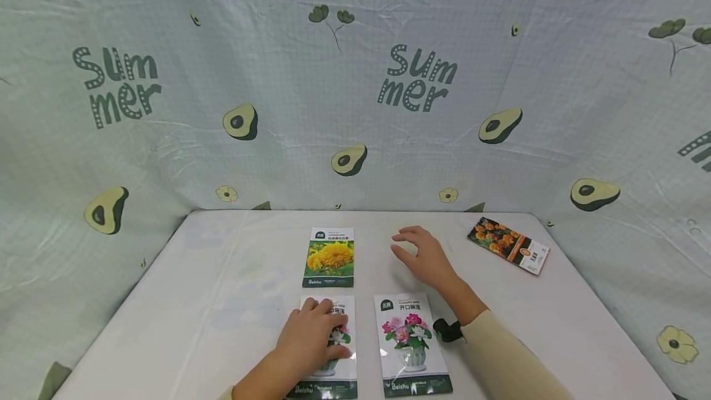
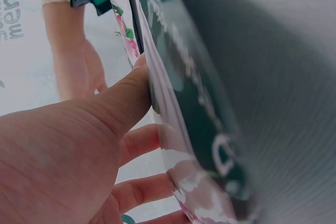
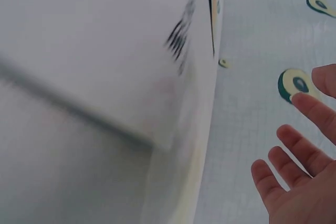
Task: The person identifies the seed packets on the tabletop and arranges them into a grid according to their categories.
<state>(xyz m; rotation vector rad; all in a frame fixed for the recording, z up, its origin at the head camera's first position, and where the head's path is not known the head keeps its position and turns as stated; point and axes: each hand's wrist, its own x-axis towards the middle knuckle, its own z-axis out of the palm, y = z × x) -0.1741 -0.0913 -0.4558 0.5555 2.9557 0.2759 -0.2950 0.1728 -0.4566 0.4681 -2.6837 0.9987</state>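
Observation:
The left hand [image 1: 312,337] rests on a flower seed packet [image 1: 328,389] at the table's near middle, fingers and thumb spread over its picture. In the left wrist view the thumb and fingertips of the left hand [image 2: 131,129] touch the glossy packet [image 2: 194,108]. Just right of it lies a matching packet [image 1: 413,341] with pink flowers in a pot. Above that one, the right hand [image 1: 424,258] hovers with fingers loosely bent and nothing in them; the right wrist view also shows this hand [image 3: 302,166] empty. A yellow-flower packet [image 1: 330,258] lies beyond the left hand.
An orange-flower packet [image 1: 508,244] lies slanted near the table's back right corner. The white table [image 1: 222,301] meets a hanging cloth [image 1: 289,79] printed with avocados at its back edge. A black band [image 1: 447,330] is on the right wrist.

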